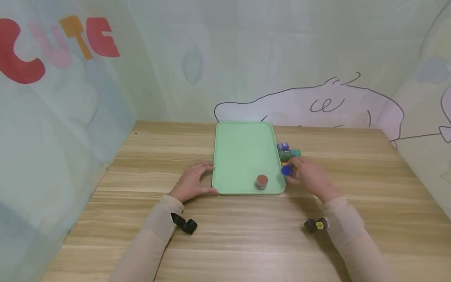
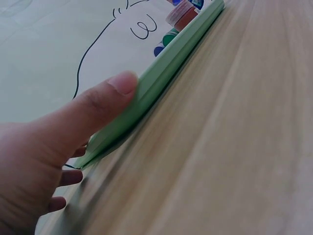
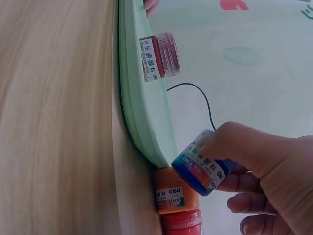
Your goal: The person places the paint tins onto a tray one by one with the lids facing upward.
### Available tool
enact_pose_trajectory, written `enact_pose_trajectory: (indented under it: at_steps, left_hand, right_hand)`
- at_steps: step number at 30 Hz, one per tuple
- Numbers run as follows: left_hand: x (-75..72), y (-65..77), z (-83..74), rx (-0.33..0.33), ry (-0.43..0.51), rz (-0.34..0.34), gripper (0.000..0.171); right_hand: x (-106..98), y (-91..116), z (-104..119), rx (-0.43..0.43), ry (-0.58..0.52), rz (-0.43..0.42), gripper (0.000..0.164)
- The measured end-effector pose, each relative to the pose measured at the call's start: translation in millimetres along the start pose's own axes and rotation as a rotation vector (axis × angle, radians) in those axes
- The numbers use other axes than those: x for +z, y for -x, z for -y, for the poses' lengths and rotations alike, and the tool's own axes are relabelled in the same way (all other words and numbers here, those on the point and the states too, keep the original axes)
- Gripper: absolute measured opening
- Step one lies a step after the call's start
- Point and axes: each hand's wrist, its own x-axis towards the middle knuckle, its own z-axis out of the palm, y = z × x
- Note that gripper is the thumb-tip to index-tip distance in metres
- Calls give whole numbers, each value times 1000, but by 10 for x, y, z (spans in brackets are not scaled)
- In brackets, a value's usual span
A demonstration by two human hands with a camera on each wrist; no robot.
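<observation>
Your right hand (image 1: 311, 176) pinches a small blue cylindrical paint jar (image 3: 200, 169), thumb across the label, fingertips behind; the grip looks chosen for a light lift. The jar is tilted, just off the right edge of the rectangular mint-green tray (image 1: 243, 145), above a squat orange paint jar (image 3: 176, 193) on the counter (image 1: 239, 235).

Your left hand (image 1: 190, 182) grasps nothing: thumb and fingers spread, touching the tray's near-left corner and left rim, probably to steady it.

Between your hands, nearer the right: a short brown-red jar with a clear ribbed lid (image 1: 262, 182), upright on the tray. Beyond your right hand, along the tray's right side: purple jar (image 1: 283, 147), then green jar (image 1: 285, 156), perhaps two greens. Red jar (image 3: 183, 223) touches the orange one. Likely lined up for easy reach.

Blue jar's looks: deep blue, plastic-seeming, pale printed wrap with "deli" lettering. Which end carries the lid, you can't tell here.
</observation>
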Motion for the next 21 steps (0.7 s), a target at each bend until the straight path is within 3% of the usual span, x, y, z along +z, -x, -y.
enact_pose_trajectory:
  at_steps: [9,21]
  left_hand:
    - [-15,15,26,-29,8,11,83]
    - [11,-15,29,-8,3,15,83]
  right_hand:
    - [8,-101,70,29,-105,-34,38]
    - [170,-209,123,65,-211,-55,41]
